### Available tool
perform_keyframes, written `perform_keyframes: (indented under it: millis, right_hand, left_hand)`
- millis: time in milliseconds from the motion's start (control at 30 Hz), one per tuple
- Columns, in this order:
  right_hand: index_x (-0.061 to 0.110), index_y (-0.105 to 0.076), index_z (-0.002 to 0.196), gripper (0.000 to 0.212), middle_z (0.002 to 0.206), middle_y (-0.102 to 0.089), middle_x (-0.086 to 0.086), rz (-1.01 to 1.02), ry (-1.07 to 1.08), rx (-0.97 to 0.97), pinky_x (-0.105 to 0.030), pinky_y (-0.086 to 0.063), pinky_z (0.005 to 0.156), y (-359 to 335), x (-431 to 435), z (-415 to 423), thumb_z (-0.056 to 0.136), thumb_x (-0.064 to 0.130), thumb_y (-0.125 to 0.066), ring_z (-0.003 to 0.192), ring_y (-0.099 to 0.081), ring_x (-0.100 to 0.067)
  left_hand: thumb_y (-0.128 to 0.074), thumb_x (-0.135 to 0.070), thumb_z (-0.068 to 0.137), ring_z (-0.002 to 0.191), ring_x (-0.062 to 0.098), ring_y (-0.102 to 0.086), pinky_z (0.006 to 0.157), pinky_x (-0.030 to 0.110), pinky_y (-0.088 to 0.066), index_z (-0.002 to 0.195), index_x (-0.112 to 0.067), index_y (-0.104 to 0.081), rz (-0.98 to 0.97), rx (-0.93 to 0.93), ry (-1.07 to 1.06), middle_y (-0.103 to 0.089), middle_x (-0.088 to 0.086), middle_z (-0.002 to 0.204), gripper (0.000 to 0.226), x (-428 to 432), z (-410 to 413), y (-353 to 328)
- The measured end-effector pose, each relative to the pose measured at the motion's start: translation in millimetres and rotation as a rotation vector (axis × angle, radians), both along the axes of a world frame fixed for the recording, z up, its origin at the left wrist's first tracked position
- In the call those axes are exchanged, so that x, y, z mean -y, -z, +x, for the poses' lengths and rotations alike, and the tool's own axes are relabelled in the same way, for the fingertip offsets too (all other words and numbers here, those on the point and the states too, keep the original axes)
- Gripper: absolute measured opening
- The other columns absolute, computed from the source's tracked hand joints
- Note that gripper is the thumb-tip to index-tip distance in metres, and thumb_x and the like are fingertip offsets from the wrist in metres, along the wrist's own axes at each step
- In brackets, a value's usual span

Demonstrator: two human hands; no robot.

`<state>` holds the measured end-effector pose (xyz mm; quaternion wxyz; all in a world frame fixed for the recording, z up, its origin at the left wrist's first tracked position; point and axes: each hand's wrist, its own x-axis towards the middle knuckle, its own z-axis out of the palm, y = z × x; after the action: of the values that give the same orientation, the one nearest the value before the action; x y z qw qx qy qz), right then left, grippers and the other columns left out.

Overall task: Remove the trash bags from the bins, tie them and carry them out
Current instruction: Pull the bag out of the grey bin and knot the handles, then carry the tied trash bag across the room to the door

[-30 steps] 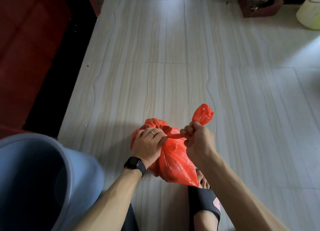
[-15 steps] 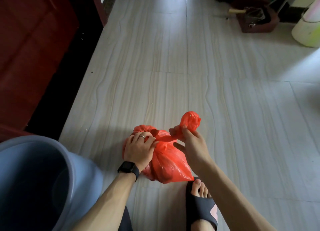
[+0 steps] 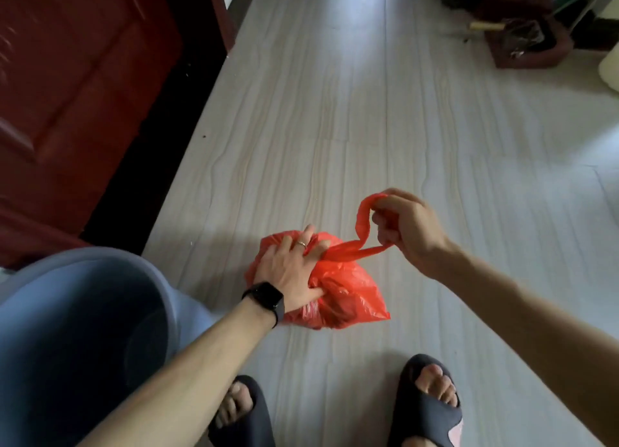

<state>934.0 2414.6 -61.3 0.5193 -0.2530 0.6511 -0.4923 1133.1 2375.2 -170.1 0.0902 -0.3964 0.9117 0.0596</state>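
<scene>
At frame centre the left hand [image 3: 289, 272] presses spread, straight fingers on the red bag [image 3: 348, 292]; the right hand [image 3: 407, 227] curls its fingers round the bag's twisted handle [image 3: 363, 218], pulled up right.

no readable text, labels, numbers, signs

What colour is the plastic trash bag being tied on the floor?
The thin plastic trash bag is bright orange-red, clearest in the head view.

One head-worn wide-angle camera looks forward and steeply down, close above the left hand [image 3: 290, 269] and right hand [image 3: 412, 232].
</scene>
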Motion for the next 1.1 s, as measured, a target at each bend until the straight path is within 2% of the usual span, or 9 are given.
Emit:
perform_keyframes:
  millis: [133,233,467,633,733,833,933,1033,1100]
  right_hand:
    - [0.009,-0.064,0.071,0.019,0.046,-0.048,0.006,0.117,-0.192,-0.225,-0.024,-0.028,0.047,20.5,21.4,4.0,0.087,0.005,-0.055,0.040,-0.038,-0.009]
    - [0.008,-0.067,0.074,0.014,0.043,-0.048,0.012,0.171,-0.326,-0.313,-0.022,-0.031,0.046,43.6,28.6,9.2,0.086,0.010,-0.059,0.041,-0.041,-0.004]
    - [-0.010,-0.061,0.081,0.014,0.048,-0.045,0.004,0.177,-0.287,-0.136,-0.019,-0.030,0.043,41.6,27.5,5.3,0.087,0.000,-0.055,0.044,-0.037,-0.009]
    - [0.003,-0.064,0.076,0.012,0.054,-0.053,0.001,0.255,-0.188,-0.091,-0.023,-0.039,0.052,22.1,17.6,15.1,0.086,0.002,-0.057,0.052,-0.045,-0.011]
    - [0.011,-0.065,0.077,0.010,0.059,-0.063,0.002,0.366,-0.152,-0.148,-0.039,-0.049,0.067,-10.8,14.6,23.9,0.084,0.014,-0.060,0.060,-0.057,-0.015]
    - [0.012,-0.067,0.080,0.011,0.071,-0.073,-0.001,0.469,-0.169,-0.118,-0.044,-0.055,0.080,-53.8,17.0,29.0,0.084,0.021,-0.061,0.079,-0.070,-0.024]
    - [0.016,-0.067,0.077,0.013,0.072,-0.074,0.003,0.520,-0.199,-0.104,-0.039,-0.056,0.080,-110.0,20.0,26.1,0.086,0.023,-0.060,0.086,-0.072,-0.024]
    - [0.014,-0.067,0.084,0.015,0.083,-0.076,-0.002,0.561,-0.193,-0.157,-0.034,-0.054,0.078,-179.5,22.7,13.3,0.084,0.026,-0.059,0.087,-0.071,-0.023]
    - [0.013,-0.066,0.083,0.017,0.085,-0.076,-0.005,0.554,-0.163,-0.185,-0.041,-0.056,0.084,-233.3,20.8,-2.3,0.081,0.029,-0.060,0.086,-0.072,-0.023]
  left_hand:
    - [-0.051,-0.058,0.071,0.149,0.030,-0.015,0.116,0.058,-0.014,0.154,-0.031,-0.012,-0.046,-0.041,0.023,-0.017,0.004,0.163,0.096,15.3,1.5,26.2]
    - [-0.050,-0.057,0.069,0.150,0.031,-0.010,0.117,0.060,-0.012,0.155,-0.034,-0.012,0.018,-0.117,-0.079,-0.011,0.002,0.165,0.096,23.0,-5.1,47.8]
    - [-0.049,-0.057,0.069,0.152,0.029,-0.005,0.118,0.059,-0.008,0.155,-0.034,-0.018,0.011,-0.137,-0.143,-0.008,0.001,0.165,0.094,13.8,-11.9,62.6]
    - [-0.046,-0.058,0.074,0.152,0.030,0.006,0.119,0.058,0.001,0.156,-0.035,-0.002,0.152,0.015,-0.169,0.008,0.001,0.165,0.096,18.2,-17.1,50.6]
    - [-0.047,-0.053,0.084,0.151,0.028,0.007,0.120,0.055,-0.003,0.154,-0.037,0.004,0.352,0.184,-0.171,0.016,-0.002,0.164,0.089,33.8,-19.8,8.0]
    - [-0.044,-0.047,0.089,0.148,0.029,-0.017,0.119,0.052,-0.014,0.152,-0.037,-0.021,0.571,0.321,-0.185,-0.014,0.005,0.164,0.068,52.3,-26.7,-53.7]
    - [-0.037,-0.047,0.090,0.133,0.031,-0.045,0.112,0.050,-0.028,0.136,-0.032,-0.051,0.627,0.419,-0.148,-0.051,0.006,0.144,0.051,58.5,-35.7,-136.2]
    - [-0.035,-0.044,0.092,0.126,0.030,-0.053,0.110,0.048,-0.034,0.130,-0.028,-0.055,0.682,0.412,-0.165,-0.057,0.003,0.137,0.046,64.7,-49.6,-224.1]
    - [-0.037,-0.040,0.093,0.121,0.029,-0.056,0.107,0.046,-0.035,0.126,-0.026,-0.057,0.664,0.428,-0.122,-0.060,0.005,0.132,0.040,70.0,-63.7,-288.6]
